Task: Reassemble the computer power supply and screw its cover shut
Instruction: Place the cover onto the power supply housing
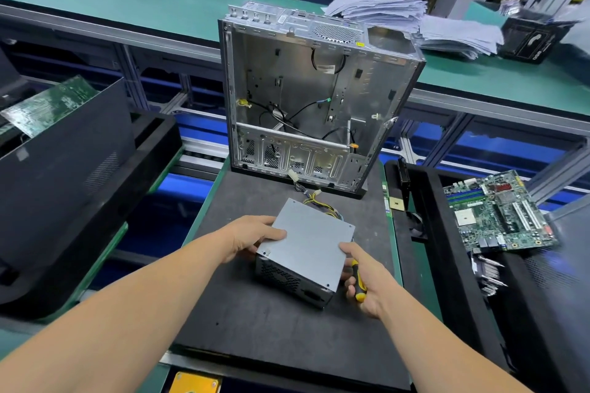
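A grey metal power supply (306,246) lies on the black foam mat (255,313) with its flat cover on top and a vented black face toward me. Yellow and black cables (316,201) trail from its far end. My left hand (252,238) grips its left edge, thumb on the cover. My right hand (367,281) holds a yellow-and-black screwdriver (359,281) in its curled fingers while the thumb touches the cover's right edge.
An empty computer case (306,99) stands open on the mat's far end. A motherboard (498,210) lies on a black tray at the right. A black tray with a green circuit board (48,105) sits left. Paper stacks (415,19) rest on the far green bench.
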